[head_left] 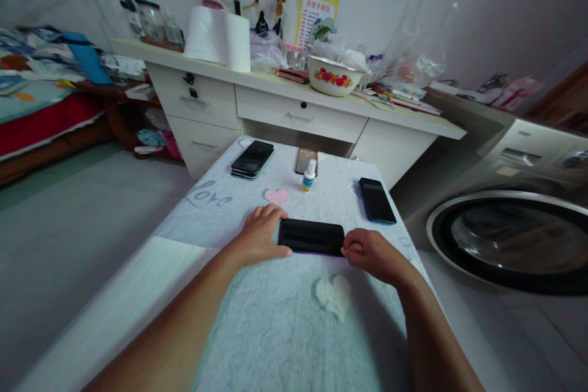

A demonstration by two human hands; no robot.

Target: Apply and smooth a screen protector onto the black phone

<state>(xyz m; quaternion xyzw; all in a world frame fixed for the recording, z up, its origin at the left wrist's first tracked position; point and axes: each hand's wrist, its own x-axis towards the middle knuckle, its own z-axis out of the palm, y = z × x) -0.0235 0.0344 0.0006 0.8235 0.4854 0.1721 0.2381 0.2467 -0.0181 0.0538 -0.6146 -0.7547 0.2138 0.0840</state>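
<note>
A black-screened smartphone (312,237) with a purple edge lies sideways on the cloth-covered table, screen up. My left hand (261,236) grips its left end, thumb at the near corner and fingers at the far one. At the other end, my right hand (367,252) is closed in a pinch against the near right corner; what is between those fingertips, if anything, is hidden. Beyond the phone stands a small white spray bottle (309,177) with a blue and yellow label.
Stacked phones (252,159) lie at the far left of the table, another phone (376,201) to the right, and a brown-backed phone or case (304,159) behind the bottle. A white desk (275,111) with a flowered bowl (334,76) stands behind; a washing machine (514,165) is on the right.
</note>
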